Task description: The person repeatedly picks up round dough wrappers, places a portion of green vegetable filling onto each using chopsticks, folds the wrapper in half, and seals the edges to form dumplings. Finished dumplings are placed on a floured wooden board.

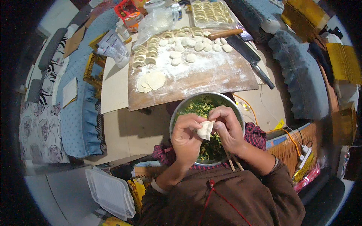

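Both hands hold one folded dumpling [205,131] above a metal bowl [174,113]. My left hand [185,135] grips its left side, while the thumb and fingers of my right hand [227,128] pinch its edge on the right. Chopped green filling with yellow bits [195,108] lies in the bowl, which rests on my lap. A pair of wooden chopsticks [231,162] leans in the bowl below my right wrist. Beyond the bowl, flat round wrappers [154,81] overlap on a floured wooden board [215,76].
Farther back on the board are small dough rounds [191,58], rows of finished dumplings [152,49], a rolling pin [225,34] and a cleaver [246,53] whose handle overhangs the right edge. A plastic tray of dumplings [212,12] stands behind. An orange cable [292,141] and power strip [305,156] lie at right.
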A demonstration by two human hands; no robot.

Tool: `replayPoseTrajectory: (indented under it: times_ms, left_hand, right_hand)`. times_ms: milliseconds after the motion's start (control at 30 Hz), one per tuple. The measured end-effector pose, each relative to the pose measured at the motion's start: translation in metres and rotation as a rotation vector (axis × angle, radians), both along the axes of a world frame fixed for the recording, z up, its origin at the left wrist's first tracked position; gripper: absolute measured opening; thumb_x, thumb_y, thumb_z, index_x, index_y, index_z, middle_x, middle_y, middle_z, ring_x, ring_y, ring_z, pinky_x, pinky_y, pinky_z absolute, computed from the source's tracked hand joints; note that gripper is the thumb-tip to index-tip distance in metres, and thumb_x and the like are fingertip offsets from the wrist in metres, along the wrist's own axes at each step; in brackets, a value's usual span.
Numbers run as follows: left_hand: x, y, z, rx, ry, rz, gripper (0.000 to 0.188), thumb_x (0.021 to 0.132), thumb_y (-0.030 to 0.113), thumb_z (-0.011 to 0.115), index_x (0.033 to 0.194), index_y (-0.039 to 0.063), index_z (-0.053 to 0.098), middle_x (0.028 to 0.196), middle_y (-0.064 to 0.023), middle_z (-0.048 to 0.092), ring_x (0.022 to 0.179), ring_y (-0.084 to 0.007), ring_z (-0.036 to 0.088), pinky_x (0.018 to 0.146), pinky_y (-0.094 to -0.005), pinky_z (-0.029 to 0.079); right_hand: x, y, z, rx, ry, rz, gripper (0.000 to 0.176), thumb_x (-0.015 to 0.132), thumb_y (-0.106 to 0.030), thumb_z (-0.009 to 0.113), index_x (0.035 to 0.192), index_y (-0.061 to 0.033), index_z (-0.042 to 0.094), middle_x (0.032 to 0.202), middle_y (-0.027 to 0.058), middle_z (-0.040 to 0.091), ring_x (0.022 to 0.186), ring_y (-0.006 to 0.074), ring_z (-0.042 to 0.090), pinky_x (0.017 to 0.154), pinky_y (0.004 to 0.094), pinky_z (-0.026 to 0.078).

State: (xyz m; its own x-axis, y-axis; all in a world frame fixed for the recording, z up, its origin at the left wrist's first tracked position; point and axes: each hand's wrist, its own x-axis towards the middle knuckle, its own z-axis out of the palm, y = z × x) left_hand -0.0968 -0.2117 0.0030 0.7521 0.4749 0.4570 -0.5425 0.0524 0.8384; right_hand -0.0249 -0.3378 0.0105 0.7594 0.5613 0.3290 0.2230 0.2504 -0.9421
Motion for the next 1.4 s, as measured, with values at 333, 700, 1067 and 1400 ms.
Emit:
replayPoseTrajectory:
  times_ms: [333,700,1067,1400]
  left_hand:
    - [-0.001,0.02,0.002,-0.274,0.186,0.11,0.033,0.088,-0.009,0.068,0.115,0.004,0.055,0.112,-0.0103,0.062,0.102,-0.0173,0.063,0.09,-0.0311,0.054]
    - [0.007,0.148,-0.007,-0.545,0.375,0.106,0.036,0.093,-0.004,0.053,0.128,-0.009,0.045,0.124,-0.0187,0.057,0.118,-0.0309,0.061,0.108,-0.0387,0.048]
    - [0.057,0.264,-0.032,0.037,0.553,0.168,0.027,0.093,-0.002,0.06,0.121,-0.001,0.059,0.111,-0.0076,0.064,0.099,-0.0138,0.064,0.089,-0.0261,0.053]
    - [0.094,0.281,-0.037,0.47,0.563,0.418,0.026,0.08,-0.002,0.073,0.105,0.005,0.068,0.098,-0.0017,0.062,0.092,-0.0133,0.057,0.083,-0.0282,0.047]
  right_hand:
    - [0.02,0.019,0.008,-0.153,0.123,0.205,0.037,0.108,-0.037,0.045,0.123,-0.0035,0.049,0.096,0.0044,0.056,0.081,0.0097,0.055,0.067,0.024,0.048]
    - [0.116,0.142,-0.005,-0.501,-0.659,0.327,0.037,0.086,-0.002,0.063,0.123,-0.0049,0.06,0.119,0.0188,0.059,0.107,0.0374,0.06,0.092,0.0428,0.049]
    - [0.121,0.22,-0.038,-0.624,-1.002,0.281,0.038,0.086,-0.016,0.064,0.124,-0.0112,0.063,0.126,0.0131,0.061,0.117,0.0344,0.056,0.097,0.0454,0.047]
    - [0.125,0.198,-0.037,-0.514,-0.938,0.304,0.046,0.077,-0.007,0.072,0.121,-0.0058,0.061,0.119,0.0157,0.06,0.113,0.0367,0.056,0.099,0.0452,0.046]
